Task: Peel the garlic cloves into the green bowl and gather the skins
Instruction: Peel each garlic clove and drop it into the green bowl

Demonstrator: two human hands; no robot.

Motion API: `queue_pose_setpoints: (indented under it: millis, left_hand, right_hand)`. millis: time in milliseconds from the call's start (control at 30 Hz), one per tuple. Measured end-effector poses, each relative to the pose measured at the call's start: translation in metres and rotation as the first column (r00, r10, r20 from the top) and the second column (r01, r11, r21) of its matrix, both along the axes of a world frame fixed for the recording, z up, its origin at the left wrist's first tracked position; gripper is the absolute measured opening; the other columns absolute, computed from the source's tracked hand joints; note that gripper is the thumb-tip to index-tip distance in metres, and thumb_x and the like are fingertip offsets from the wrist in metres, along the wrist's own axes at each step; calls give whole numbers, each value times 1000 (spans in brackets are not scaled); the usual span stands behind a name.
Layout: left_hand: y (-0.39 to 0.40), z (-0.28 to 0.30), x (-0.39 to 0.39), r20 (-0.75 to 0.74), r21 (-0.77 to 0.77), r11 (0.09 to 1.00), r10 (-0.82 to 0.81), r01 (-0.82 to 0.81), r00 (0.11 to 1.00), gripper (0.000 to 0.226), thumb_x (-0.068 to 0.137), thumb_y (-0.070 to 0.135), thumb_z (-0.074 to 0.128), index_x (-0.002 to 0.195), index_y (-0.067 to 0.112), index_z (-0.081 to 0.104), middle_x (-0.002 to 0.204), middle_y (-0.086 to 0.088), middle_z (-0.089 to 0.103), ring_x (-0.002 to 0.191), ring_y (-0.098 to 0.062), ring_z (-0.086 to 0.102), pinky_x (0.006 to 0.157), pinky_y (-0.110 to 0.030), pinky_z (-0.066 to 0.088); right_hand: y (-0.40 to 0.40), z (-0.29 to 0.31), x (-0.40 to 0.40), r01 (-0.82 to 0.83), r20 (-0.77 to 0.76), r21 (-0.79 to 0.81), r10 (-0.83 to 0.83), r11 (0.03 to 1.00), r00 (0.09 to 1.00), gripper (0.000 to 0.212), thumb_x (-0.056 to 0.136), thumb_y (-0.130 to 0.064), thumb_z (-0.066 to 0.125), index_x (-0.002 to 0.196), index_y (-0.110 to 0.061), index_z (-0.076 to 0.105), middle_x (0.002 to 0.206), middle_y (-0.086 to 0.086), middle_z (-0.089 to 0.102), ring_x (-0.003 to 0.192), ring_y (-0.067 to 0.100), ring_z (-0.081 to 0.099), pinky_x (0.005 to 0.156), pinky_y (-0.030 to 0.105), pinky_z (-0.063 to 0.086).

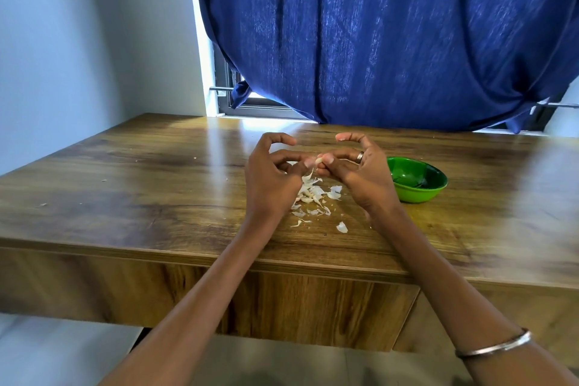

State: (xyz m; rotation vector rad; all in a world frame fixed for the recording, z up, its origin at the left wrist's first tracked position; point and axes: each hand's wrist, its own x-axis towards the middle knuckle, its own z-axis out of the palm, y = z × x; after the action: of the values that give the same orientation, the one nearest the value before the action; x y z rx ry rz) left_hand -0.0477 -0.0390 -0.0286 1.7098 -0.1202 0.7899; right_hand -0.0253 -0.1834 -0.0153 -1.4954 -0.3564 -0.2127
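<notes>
Both hands meet above the wooden table [131,185]. My right hand [360,172] pinches a small pale garlic cloves piece [318,160] at its fingertips. My left hand [272,178] pinches the same clove from the other side, and a strip of skin [308,175] hangs down from it. A loose pile of white garlic skins [313,196] lies on the table right under the hands. The green bowl [416,194] stands just right of my right hand; its inside looks dark and I cannot tell what it holds.
A blue curtain [376,41] hangs behind the table's far edge, over a window. A white wall runs along the left. A few tiny skin flakes [42,205] lie scattered on the left part of the table. The near table edge is just below the skins.
</notes>
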Motion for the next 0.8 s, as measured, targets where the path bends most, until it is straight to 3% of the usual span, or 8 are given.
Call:
queue_pose_setpoints:
  millis: [233,367,633,800]
  left_hand:
    - [-1,-1,2,-8,-15,997,-77,77,997,33,88,11,77,108,19,52,85,10,74,69,-26,63,59,-17,47]
    - [-2,-1,2,-24,2,993,-120,120,992,30,93,5,70,110,17,49,89,8,71,60,-5,56,55,-12,44]
    - [-1,-5,8,-18,-39,995,-91,90,996,28,92,1,68,102,20,50,91,-1,73,64,-12,57,56,-19,45]
    - [0,-4,8,34,-20,999,-41,41,999,30,90,2,70,98,24,51,90,-1,73,68,4,60,64,-10,43]
  right_hand:
    - [0,0,1,-15,-4,-7,15,1000,1000,45,89,1,70,129,-9,50,100,17,75,84,20,76,73,23,59]
    - [1,1,2,-41,-16,-12,41,999,999,44,91,3,67,129,-7,49,101,19,74,79,16,75,69,21,58]
    - [0,1,0,-53,-14,2,53,999,998,46,90,7,66,130,-5,48,100,19,72,78,14,75,68,20,57]
    - [-1,1,1,-69,-6,12,69,998,998,49,89,6,68,131,-8,48,95,11,76,81,17,76,73,23,59]
